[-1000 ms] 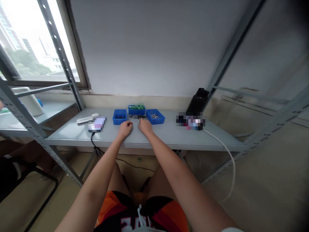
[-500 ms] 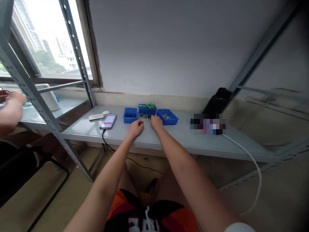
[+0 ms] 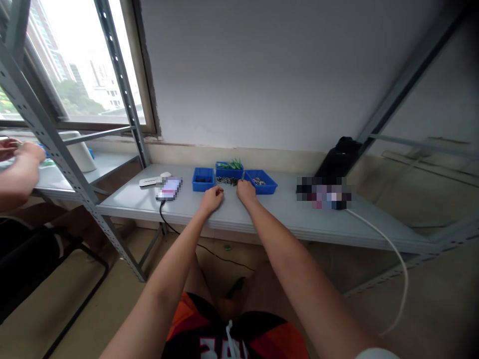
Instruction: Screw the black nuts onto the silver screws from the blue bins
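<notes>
Heaped loosely on the grey metal shelf top (image 3: 288, 212), a pile of small black and silvery metallic-looking pieces (image 3: 226, 181), in the gap between three open blue plastic trays. Just in front of the pile and off to its left, the bare left hand (image 3: 212, 198), with fingers curled inward; impossible to tell whether gripping anything. At the right end of the pile, the bare right hand (image 3: 247, 191), with fingers bent down and tips hidden; likewise impossible to tell if closed on a piece. Compared with half a second ago, right hand slightly farther right, a little wider apart from the left; pile and trays unchanged in arrangement. Left of the pile, the blue tray of dark bits (image 3: 203, 187); behind, the blue tray of thin green pieces (image 3: 229, 173); on the right, close beside the right hand, the blue tray of silvery-white bits (image 3: 266, 190). Farther left, a pixelated flat device with a lit screen (image 3: 169, 188); well to the right, a black bottle-like object (image 3: 339, 160), tilted. At the far left edge, a co-worker's hand (image 3: 32, 150), barely visible a second ago, now plainly in view.
</notes>
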A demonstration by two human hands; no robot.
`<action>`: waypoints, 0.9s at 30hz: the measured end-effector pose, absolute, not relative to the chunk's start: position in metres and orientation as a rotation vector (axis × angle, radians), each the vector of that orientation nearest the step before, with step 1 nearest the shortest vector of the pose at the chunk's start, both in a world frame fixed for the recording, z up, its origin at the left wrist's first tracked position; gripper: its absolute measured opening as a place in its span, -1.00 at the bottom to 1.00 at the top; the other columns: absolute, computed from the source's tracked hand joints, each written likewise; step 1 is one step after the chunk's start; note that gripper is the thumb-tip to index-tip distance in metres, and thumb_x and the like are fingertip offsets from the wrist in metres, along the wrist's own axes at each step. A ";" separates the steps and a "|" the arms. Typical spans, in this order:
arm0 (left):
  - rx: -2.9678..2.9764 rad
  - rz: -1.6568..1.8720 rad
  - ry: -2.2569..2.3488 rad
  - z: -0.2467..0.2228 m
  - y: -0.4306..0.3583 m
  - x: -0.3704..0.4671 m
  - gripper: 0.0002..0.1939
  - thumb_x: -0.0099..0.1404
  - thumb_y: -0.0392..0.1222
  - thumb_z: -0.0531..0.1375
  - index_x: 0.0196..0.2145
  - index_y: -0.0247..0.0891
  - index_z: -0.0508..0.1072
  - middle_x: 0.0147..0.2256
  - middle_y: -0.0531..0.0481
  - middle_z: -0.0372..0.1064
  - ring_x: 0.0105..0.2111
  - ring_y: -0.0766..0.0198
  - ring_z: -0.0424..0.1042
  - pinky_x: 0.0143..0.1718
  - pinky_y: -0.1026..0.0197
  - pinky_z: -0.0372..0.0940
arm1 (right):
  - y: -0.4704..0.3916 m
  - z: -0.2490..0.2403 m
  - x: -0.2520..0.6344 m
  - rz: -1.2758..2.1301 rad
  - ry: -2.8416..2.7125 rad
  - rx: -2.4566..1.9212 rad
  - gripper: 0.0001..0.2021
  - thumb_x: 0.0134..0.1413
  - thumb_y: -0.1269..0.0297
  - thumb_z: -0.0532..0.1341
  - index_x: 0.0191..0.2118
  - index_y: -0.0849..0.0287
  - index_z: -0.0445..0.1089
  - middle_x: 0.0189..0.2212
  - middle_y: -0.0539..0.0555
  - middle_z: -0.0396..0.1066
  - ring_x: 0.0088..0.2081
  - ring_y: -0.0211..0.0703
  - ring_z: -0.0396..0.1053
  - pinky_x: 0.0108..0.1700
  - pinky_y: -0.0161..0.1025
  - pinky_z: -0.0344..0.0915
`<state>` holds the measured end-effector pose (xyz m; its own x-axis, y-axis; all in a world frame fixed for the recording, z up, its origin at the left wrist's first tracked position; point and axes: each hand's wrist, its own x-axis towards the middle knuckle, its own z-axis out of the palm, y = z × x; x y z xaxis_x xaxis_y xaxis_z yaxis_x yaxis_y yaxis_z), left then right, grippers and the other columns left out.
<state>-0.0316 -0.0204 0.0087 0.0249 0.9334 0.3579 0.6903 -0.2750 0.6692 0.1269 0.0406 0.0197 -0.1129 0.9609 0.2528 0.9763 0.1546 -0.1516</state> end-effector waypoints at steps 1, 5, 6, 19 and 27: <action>1.996 1.105 1.663 0.009 -0.021 -0.032 -0.69 0.25 -0.32 0.08 -0.12 -0.35 0.54 -0.27 -0.15 0.54 -0.24 0.16 0.46 -0.12 0.20 0.30 | 0.040 0.020 0.127 -0.060 -2.138 -1.875 -0.60 0.25 0.57 -0.10 0.03 0.36 0.40 -0.03 0.38 0.42 0.05 0.02 0.37 -0.01 -0.20 0.30; 1.983 1.086 1.675 0.013 -0.024 -0.031 -0.69 0.25 -0.32 0.08 -0.11 -0.34 0.54 -0.25 -0.14 0.54 -0.22 0.17 0.47 -0.10 0.20 0.30 | 0.038 0.022 0.129 -0.017 -2.091 -1.901 -0.59 0.26 0.58 -0.12 0.03 0.36 0.40 -0.03 0.37 0.42 0.04 0.02 0.38 -0.01 -0.19 0.30; 1.980 1.086 1.678 0.014 -0.024 -0.031 -0.69 0.26 -0.33 0.08 -0.11 -0.34 0.54 -0.24 -0.15 0.54 -0.22 0.16 0.46 -0.10 0.19 0.30 | 0.038 0.021 0.129 -0.006 -2.086 -1.901 -0.59 0.26 0.58 -0.12 0.04 0.36 0.39 -0.03 0.37 0.42 0.04 0.01 0.38 0.00 -0.20 0.29; 2.002 1.079 1.675 0.014 -0.024 -0.031 -0.69 0.25 -0.34 0.07 -0.13 -0.36 0.54 -0.26 -0.16 0.53 -0.22 0.16 0.47 -0.09 0.19 0.29 | 0.033 0.028 0.124 0.077 -1.968 -1.982 -0.54 0.27 0.58 -0.15 0.09 0.38 0.38 0.03 0.40 0.37 0.06 0.02 0.39 0.03 -0.22 0.30; 1.995 1.080 1.682 0.015 -0.024 -0.032 -0.70 0.26 -0.31 0.07 -0.14 -0.35 0.54 -0.30 -0.15 0.53 -0.25 0.16 0.46 -0.13 0.18 0.30 | 0.029 0.032 0.127 0.122 -1.988 -1.960 -0.54 0.25 0.60 -0.16 0.11 0.39 0.33 0.00 0.39 0.40 0.04 0.00 0.40 0.01 -0.24 0.29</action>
<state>-0.0316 -0.0240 0.0151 0.0232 0.9398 0.3409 0.7015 -0.2582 0.6642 0.1271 0.0293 0.0319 0.0143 0.9831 0.1827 0.9533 0.0417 -0.2991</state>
